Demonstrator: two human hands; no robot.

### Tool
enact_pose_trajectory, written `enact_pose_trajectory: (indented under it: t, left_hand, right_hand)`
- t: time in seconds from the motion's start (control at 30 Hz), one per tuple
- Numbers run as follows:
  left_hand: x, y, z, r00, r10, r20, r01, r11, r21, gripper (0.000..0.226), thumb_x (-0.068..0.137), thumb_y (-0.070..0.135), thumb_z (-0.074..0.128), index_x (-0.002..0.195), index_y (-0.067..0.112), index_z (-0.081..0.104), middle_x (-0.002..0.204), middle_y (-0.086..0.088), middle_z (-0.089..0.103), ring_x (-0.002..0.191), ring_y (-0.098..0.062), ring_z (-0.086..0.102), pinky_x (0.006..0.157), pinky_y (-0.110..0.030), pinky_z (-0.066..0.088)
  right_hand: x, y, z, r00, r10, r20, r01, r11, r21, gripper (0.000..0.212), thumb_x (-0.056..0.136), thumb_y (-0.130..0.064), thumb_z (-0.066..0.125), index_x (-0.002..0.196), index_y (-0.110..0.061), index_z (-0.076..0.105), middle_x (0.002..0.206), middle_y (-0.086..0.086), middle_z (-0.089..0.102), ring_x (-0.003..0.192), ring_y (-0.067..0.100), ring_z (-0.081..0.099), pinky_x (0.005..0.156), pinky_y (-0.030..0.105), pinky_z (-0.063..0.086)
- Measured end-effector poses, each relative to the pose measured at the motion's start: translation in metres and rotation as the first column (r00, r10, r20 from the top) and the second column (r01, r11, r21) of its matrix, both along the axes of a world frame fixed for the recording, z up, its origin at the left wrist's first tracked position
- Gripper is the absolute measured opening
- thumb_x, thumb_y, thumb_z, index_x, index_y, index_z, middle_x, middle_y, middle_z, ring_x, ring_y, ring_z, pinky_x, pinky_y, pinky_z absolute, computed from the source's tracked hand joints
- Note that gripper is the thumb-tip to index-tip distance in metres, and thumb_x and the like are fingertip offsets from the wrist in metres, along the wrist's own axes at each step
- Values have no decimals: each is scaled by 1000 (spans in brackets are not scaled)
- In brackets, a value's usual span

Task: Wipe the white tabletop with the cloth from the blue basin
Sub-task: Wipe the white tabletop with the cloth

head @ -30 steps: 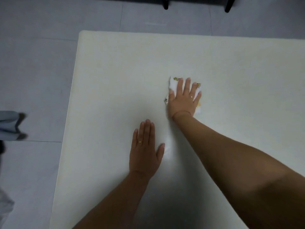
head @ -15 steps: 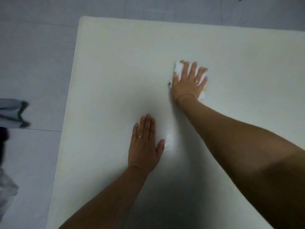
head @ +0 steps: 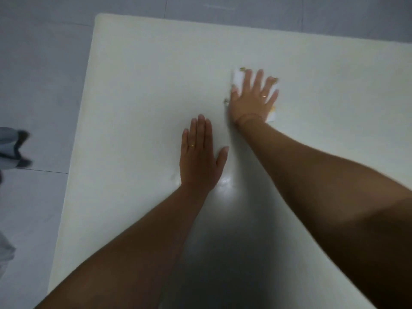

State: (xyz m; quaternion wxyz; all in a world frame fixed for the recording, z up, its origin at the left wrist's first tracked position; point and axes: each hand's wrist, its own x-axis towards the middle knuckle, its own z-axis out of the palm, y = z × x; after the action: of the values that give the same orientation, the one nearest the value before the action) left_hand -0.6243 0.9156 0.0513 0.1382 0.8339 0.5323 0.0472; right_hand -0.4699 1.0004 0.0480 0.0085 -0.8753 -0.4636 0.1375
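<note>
I see my right hand [head: 253, 98] pressed flat, fingers spread, on the small white cloth with yellow printed marks [head: 237, 78]; this grip is open, palm down, pinning the cloth rather than clutching it. The cloth lies on the smooth white counter [head: 145, 85], toward its far middle, showing past the fingertips and beside the wrist. My left hand [head: 199, 157] rests flat on the bare counter, nearer me and to the left, its grip open too, fingers together, holding nothing. A gold ring [head: 192, 145] sits on one finger. Grey tiled floor [head: 40, 63] surrounds the counter
</note>
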Motion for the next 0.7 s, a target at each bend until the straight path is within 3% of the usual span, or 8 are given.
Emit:
enact_pose_trajectory:
  t: [0.13,0.2,0.27,0.33,0.43,0.53,0.63,0.7]
  left_hand:
    - [8,4,-8,999,31,-37,-32,1000,-2,74,94,50,26,150,2,15,158,-15,16,147,-27,11,120,-41,8]
    - [7,3,-10,1000,24,-20,-23,1000,10,73,94,47,29,150,1,17,158,-16,17,147,-28,12,120,-41,9]
    - [7,3,-11,1000,26,-6,-25,1000,15,73,94,47,31,149,1,18,158,-16,18,147,-29,12,120,-42,10]
    - [7,3,-12,1000,30,-10,-29,1000,9,73,94,47,31,149,1,18,158,-16,18,147,-29,12,120,-42,10]
    - [7,3,-13,999,32,-32,-32,999,3,74,93,47,31,149,1,18,158,-16,17,147,-28,11,120,-41,9]
    - [7,4,-12,999,33,-29,-33,999,-7,74,93,47,32,150,2,17,158,-15,18,147,-28,12,120,-41,9]
    - [7,4,-11,999,38,-20,-38,999,-12,74,92,47,33,149,2,18,158,-15,19,147,-28,13,120,-40,8]
    - [8,4,-12,999,37,-11,-37,999,-10,75,92,46,35,149,1,19,158,-16,19,147,-28,13,120,-40,8]
  right_hand:
    - [-27,-4,-2,873,486,49,-488,872,30,57,99,-40,25,151,-24,10,160,2,4,147,28,0,116,49,-4]
    - [8,5,-1,790,608,81,-610,792,9,55,100,-39,24,151,-25,9,160,1,5,147,25,1,116,48,-1]
    - [47,20,-1,845,525,101,-526,850,-13,55,100,-41,21,151,-25,5,160,0,0,147,24,-2,117,48,-2]
    - [69,36,-2,960,272,62,-272,962,-8,56,100,-42,18,151,-25,1,160,0,-4,147,23,-6,117,48,-4]
    - [40,57,-3,1000,-10,30,10,1000,12,57,100,-42,18,151,-23,0,160,2,-5,146,29,-7,116,51,-6]
    - [-12,61,-5,966,255,45,-255,967,10,58,100,-43,21,151,-22,3,160,3,-3,146,31,-5,115,53,-5]
    - [-1,60,0,808,585,67,-587,810,8,57,99,-41,24,151,-24,8,160,2,4,147,26,1,117,50,0]
    - [35,68,0,788,608,99,-611,792,6,56,100,-41,23,151,-25,8,160,1,3,147,24,1,116,48,0]
